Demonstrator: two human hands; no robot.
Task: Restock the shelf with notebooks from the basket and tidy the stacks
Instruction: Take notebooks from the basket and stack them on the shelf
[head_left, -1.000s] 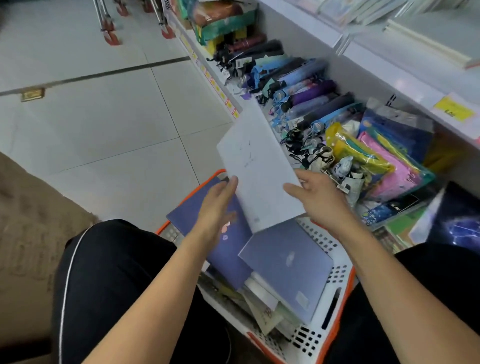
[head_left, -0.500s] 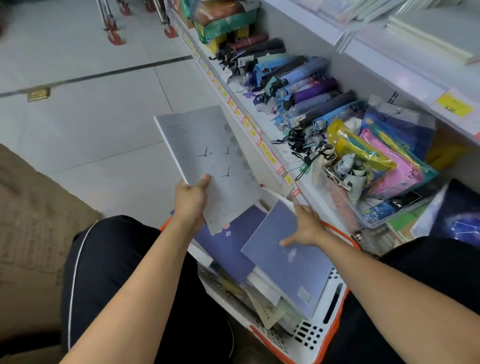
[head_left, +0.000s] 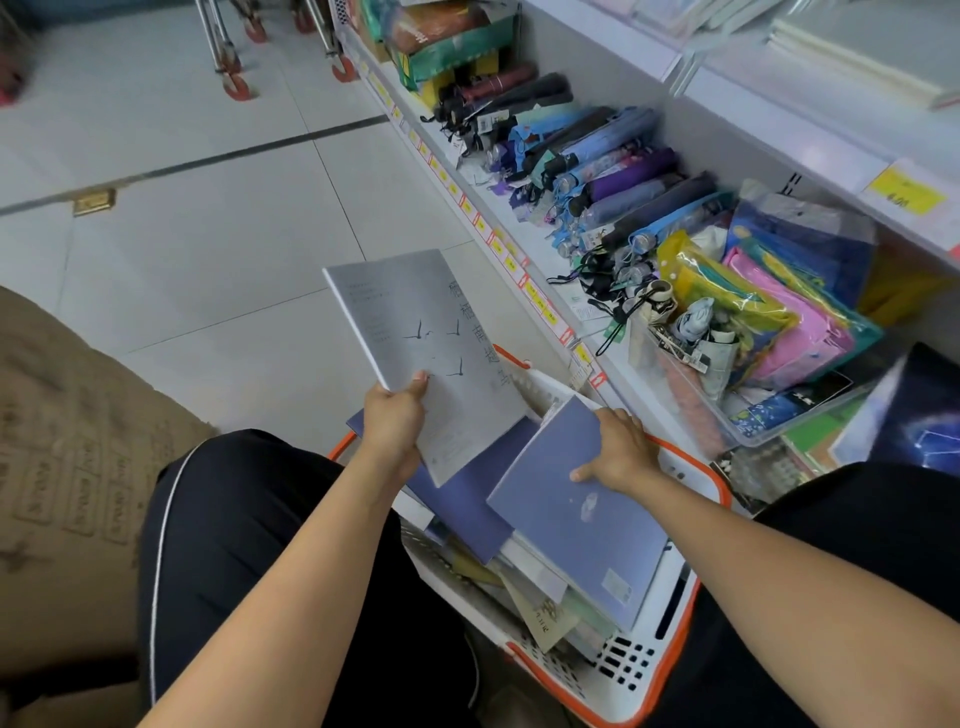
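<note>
Nearest the camera, two bare forearms are stretched forward over dark trousers (head_left: 249, 545), between whose knees a white basket (head_left: 623, 670) with an orange rim is set on the floor. The basket is filled with notebooks lying at loose angles.

The right hand (head_left: 621, 452) is laid on the far edge of a lavender notebook (head_left: 582, 519) at the top of the pile; its grip is clamped on that edge, fingers curled over it and the thumb pressed flat on the cover. This notebook is tilted, its far end raised toward the basket's rim. Just to the left of this grip, a darker blue notebook (head_left: 467, 499) is seen lying partly beneath it.

The left hand (head_left: 392, 426) is held left of the right one, above the basket's far left corner. Its grip is clamped on a pale grey notebook (head_left: 431, 353), the thumb on the cover near the lower left corner and the fingers hidden underneath. The grey notebook is held clear of the pile, angled up and away, with small bird shapes and a column of print on its cover.

Beyond and to the right of both grips, a low shelf (head_left: 524, 291) with yellow price tags is seen. Folded umbrellas (head_left: 613, 171) are laid along it, and a clear bin (head_left: 727, 415) of coloured pouches stands nearer. Left of the grips, pale floor tiles (head_left: 208, 249) are spread out.
</note>
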